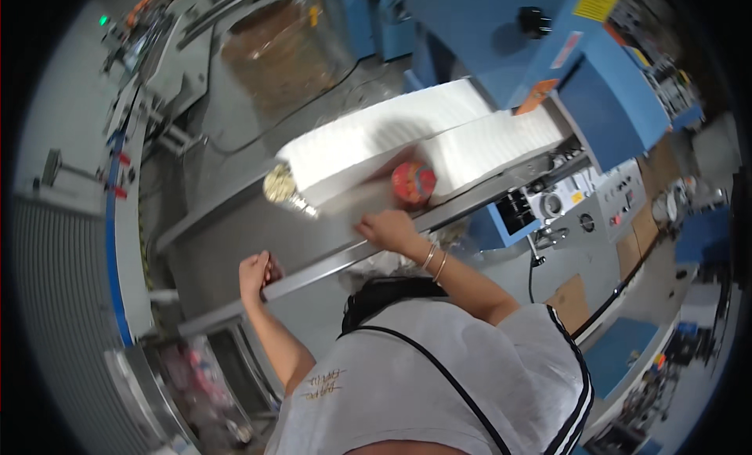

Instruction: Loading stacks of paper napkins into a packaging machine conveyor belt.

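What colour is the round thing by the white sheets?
The round packet is red and orange with a pattern, seen in the head view.

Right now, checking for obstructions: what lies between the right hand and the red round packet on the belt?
Head view: only bare grey belt between right hand and red round packet.

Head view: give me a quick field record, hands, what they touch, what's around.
left hand: closed into a fist at the near edge of the metal conveyor table
right hand: laid flat on the white film sheet, fingers spread
nearest item: round red packet just beyond the right hand, not touched
other item: pale round packet at the film's left end
machine: blue housing over the film, grey control panel to the right
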{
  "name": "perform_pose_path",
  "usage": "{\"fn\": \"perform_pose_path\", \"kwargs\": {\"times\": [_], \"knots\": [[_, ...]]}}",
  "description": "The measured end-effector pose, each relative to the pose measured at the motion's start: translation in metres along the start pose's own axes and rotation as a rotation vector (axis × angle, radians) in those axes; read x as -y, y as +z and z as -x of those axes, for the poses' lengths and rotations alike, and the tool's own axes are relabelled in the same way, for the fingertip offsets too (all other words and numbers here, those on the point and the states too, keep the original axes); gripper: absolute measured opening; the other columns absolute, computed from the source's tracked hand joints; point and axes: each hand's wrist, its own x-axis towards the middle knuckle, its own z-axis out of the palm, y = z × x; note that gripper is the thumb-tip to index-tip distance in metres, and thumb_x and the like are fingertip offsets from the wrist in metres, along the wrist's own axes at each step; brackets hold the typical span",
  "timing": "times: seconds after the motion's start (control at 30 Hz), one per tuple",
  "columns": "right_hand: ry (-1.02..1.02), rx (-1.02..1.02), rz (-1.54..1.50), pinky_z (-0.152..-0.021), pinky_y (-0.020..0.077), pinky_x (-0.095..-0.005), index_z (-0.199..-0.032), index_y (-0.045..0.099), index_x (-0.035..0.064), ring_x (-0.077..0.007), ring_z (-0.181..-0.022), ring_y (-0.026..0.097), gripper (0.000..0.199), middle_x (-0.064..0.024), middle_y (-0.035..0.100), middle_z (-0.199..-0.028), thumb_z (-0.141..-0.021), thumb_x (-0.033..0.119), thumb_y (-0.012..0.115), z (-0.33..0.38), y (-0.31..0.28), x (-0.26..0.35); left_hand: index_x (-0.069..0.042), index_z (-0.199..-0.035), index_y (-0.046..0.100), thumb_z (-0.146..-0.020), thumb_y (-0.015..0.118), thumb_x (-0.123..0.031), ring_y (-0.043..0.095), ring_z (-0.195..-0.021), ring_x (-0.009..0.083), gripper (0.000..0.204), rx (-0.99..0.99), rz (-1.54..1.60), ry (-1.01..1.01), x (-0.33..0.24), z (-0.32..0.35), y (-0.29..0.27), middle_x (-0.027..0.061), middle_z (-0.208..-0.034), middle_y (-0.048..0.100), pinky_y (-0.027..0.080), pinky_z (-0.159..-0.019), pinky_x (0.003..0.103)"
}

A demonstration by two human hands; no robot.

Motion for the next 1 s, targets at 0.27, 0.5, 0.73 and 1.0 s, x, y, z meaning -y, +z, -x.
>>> {"fn": "perform_pose_path", "kwargs": {"times": [0.27, 0.5, 0.73, 1.0], "knots": [[0.021, -0.002, -0.018, -0.061, 0.0517, -0.0478, -0.079, 0.068, 0.0113, -0.0355, -0.069, 0.065, 0.036, -0.015, 0.066, -0.071, -0.089, 0.042, 0.053, -0.003, 0.005, 0.0, -0.002, -0.06, 0.057, -0.087, 0.06, -0.031, 0.05, -0.043, 0.0121, 0.04, -0.046, -0.088, -0.039, 0.011, -0.004, 0.002, 0.0043, -0.048, 0.053, 0.037, -0.042, 0.029], [0.006, -0.189, -0.055, -0.057, 0.0494, -0.0446, -0.078, 0.064, 0.0113, -0.0318, -0.066, 0.063, 0.023, -0.0113, 0.065, -0.069, -0.087, 0.032, 0.058, 0.006, 0.004, 0.004, -0.001, -0.063, 0.059, -0.086, 0.061, -0.031, 0.053, -0.045, 0.0128, 0.038, -0.059, -0.179, -0.06, -0.004, 0.006, 0.006, 0.0058, -0.05, 0.057, 0.041, -0.046, 0.031], [-0.027, -0.463, -0.097, -0.066, 0.0476, -0.0399, -0.086, 0.064, 0.0102, -0.0268, -0.074, 0.06, 0.01, -0.006, 0.064, -0.075, -0.082, 0.019, 0.065, 0.033, -0.017, 0.015, -0.001, -0.063, 0.06, -0.087, 0.06, -0.03, 0.056, -0.046, 0.0132, 0.038, -0.011, -0.176, -0.055, 0.001, 0.001, 0.007, 0.0065, -0.051, 0.058, 0.043, -0.047, 0.03], [0.27, -0.507, -0.037, -0.059, 0.0483, -0.0385, -0.112, 0.058, 0.0093, -0.0287, -0.065, 0.062, 0.029, -0.0085, 0.063, -0.071, -0.085, 0.019, 0.064, 0.059, -0.043, 0.001, -0.003, -0.068, 0.063, -0.089, 0.059, -0.031, 0.059, -0.05, 0.016, 0.036, -0.046, -0.282, -0.018, -0.013, 0.007, 0.006, 0.0067, -0.055, 0.061, 0.045, -0.051, 0.032]]}}
